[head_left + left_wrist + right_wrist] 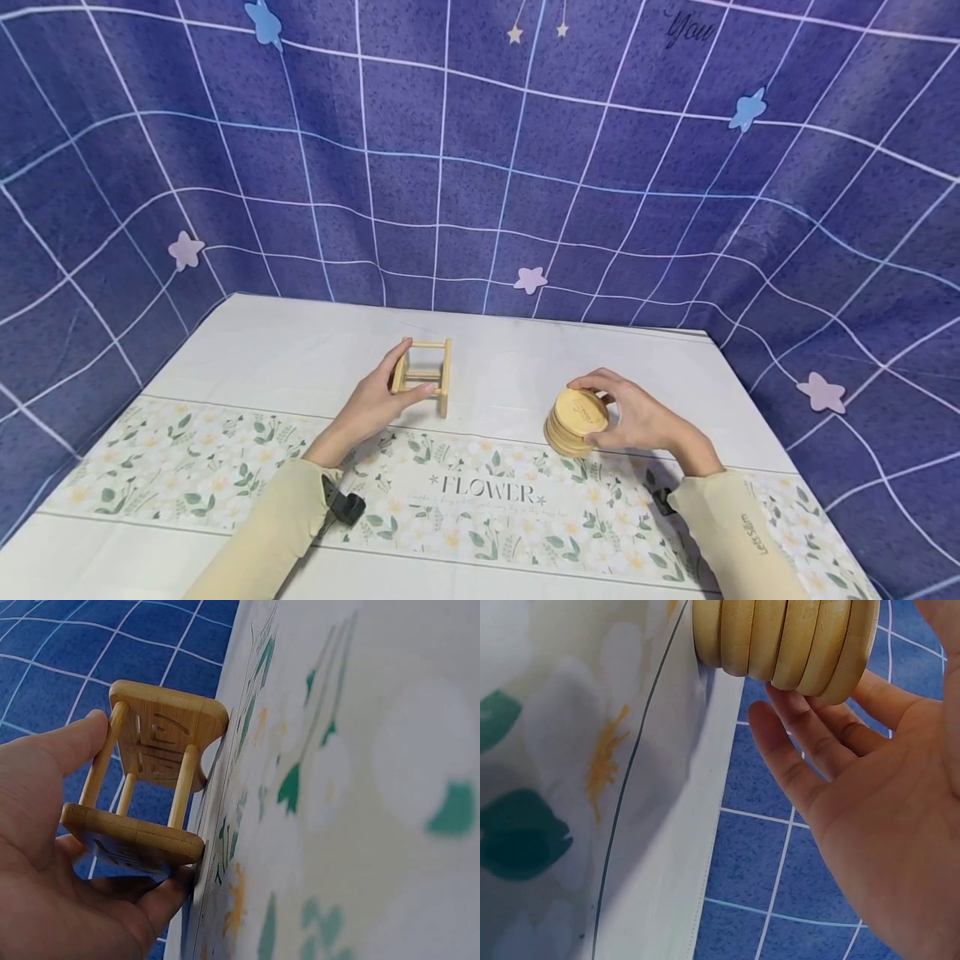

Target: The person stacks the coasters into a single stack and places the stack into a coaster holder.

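My left hand [375, 405] grips a small wooden coaster holder [447, 371], thumb on one side and fingers on the other. In the left wrist view the holder [172, 712] shows two end plates with carved marks, joined by thin round rods, and nothing between them. To the right, my right hand [640, 417] holds a stack of round wooden coasters [579, 410] between thumb and fingers. Writing marks the top coaster. Several coaster edges [799, 645] line up in the right wrist view, fingers against the far side; the thumb's tip is out of that frame.
A white table [300, 333] carries a flower-printed runner [480, 533] lettered FLOWER, just in front of both hands. Behind and at both sides hangs a blue gridded curtain [480, 192] with stars. Dark straps with a small device [347, 507] sit at the wrists.
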`<state>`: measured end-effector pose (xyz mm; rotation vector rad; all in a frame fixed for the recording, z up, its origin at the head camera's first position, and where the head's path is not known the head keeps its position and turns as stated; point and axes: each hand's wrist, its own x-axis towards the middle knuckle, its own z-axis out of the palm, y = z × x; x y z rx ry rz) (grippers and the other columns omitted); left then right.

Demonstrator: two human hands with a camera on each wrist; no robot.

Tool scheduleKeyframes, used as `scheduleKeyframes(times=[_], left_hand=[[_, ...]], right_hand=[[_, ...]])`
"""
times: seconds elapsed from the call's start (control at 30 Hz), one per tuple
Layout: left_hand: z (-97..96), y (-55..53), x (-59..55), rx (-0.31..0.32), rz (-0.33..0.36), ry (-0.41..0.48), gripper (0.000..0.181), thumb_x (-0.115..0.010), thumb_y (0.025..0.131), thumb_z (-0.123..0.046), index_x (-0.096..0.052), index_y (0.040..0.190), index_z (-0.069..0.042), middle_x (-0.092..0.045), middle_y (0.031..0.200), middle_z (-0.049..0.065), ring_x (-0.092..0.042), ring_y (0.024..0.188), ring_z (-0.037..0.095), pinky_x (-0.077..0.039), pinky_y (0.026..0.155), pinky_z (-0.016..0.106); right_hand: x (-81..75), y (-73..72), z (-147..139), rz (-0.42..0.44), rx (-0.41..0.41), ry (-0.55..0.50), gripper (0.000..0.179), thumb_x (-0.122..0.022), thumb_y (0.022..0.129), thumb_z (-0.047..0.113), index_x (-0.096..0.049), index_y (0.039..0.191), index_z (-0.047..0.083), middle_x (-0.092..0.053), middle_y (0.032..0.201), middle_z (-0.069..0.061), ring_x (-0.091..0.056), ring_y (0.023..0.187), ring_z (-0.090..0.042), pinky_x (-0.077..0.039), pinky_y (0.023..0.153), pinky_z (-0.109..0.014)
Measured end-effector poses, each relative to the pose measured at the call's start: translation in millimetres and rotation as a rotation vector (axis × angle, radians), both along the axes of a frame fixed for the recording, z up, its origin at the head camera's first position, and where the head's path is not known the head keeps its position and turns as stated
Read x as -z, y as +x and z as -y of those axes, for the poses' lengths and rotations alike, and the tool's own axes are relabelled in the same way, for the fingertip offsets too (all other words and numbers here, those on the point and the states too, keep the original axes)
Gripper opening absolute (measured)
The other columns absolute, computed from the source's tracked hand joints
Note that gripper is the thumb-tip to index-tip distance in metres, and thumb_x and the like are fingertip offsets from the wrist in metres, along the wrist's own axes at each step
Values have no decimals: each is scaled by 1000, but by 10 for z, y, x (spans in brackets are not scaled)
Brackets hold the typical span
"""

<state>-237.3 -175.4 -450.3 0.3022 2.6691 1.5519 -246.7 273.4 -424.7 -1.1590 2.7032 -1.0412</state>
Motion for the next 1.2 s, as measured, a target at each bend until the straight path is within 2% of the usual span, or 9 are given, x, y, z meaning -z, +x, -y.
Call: scheduleKeyframes(times=[0.1, 0.2, 0.37, 0.47, 0.57, 0.73, 0.93, 1.03, 1.2], left_hand=[[-11, -7, -8, 6, -38, 9, 100, -78, 106, -42, -15, 180, -17, -40, 172, 30, -46, 155, 49, -38, 127, 62], [-45, 0, -41, -6, -100, -48, 100, -79, 105, -40, -17, 180, -15, -31, 177, 30, -37, 160, 52, -33, 128, 67], [-178, 70, -193, -61, -231, -182, 102, -83, 101, -44, -23, 179, -16, -17, 180, 31, -15, 166, 57, -23, 124, 81], [-288, 149, -305, -82, -293, -215, 100, -85, 100, -43, -27, 178, -18, -16, 181, 29, -4, 168, 54, -21, 123, 84], [-402, 245, -415, -79, -345, -219, 96, -86, 99, -41, -34, 176, -20, -16, 183, 23, -1, 170, 48, -21, 124, 83], [-575, 391, -538, -47, -425, -185, 82, -86, 99, -35, -48, 169, -17, -25, 182, 17, -9, 171, 42, -21, 129, 75], [-763, 456, -540, 31, -542, -175, 63, -86, 99, -27, -64, 155, -10, -45, 174, 15, -30, 166, 41, -24, 131, 68], [-868, 462, -530, 95, -549, -188, 59, -85, 99, -27, -66, 153, -10, -50, 171, 13, -37, 164, 38, -28, 131, 65], [-1085, 483, -522, 221, -507, -222, 58, -83, 101, -29, -65, 153, -10, -53, 168, 13, -43, 161, 34, -32, 132, 56]], right_hand=[[10, -3, -2, 5, 4, -2, 73, -94, 79, 13, -67, 147, 5, -66, 141, -8, -64, 127, -26, -60, 99, -44], [17, 0, -6, 2, 4, -9, 73, -94, 79, 13, -67, 147, 4, -66, 141, -9, -64, 127, -28, -60, 98, -45], [27, 3, -23, 0, 8, -22, 73, -94, 79, 12, -68, 146, 5, -66, 140, -8, -64, 124, -26, -60, 97, -46], [29, 2, -35, 2, 11, -26, 73, -94, 78, 13, -68, 146, 7, -67, 140, -8, -64, 123, -24, -60, 97, -45], [29, 2, -46, 9, 11, -27, 73, -95, 79, 13, -69, 146, 6, -67, 140, -8, -63, 124, -22, -60, 98, -45], [17, 2, -61, 16, -4, -32, 73, -94, 79, 13, -68, 147, 3, -66, 141, -9, -62, 125, -22, -60, 98, -44], [20, 7, -74, 22, -10, -27, 75, -95, 80, 14, -67, 149, 1, -65, 144, -11, -62, 126, -23, -59, 98, -42], [31, 5, -76, 33, -3, -14, 77, -96, 80, 15, -66, 150, 1, -65, 145, -12, -62, 127, -23, -59, 98, -41], [23, 5, -76, 35, 7, -2, 80, -99, 82, 20, -65, 152, 0, -66, 144, -11, -63, 126, -23, -59, 97, -42]])
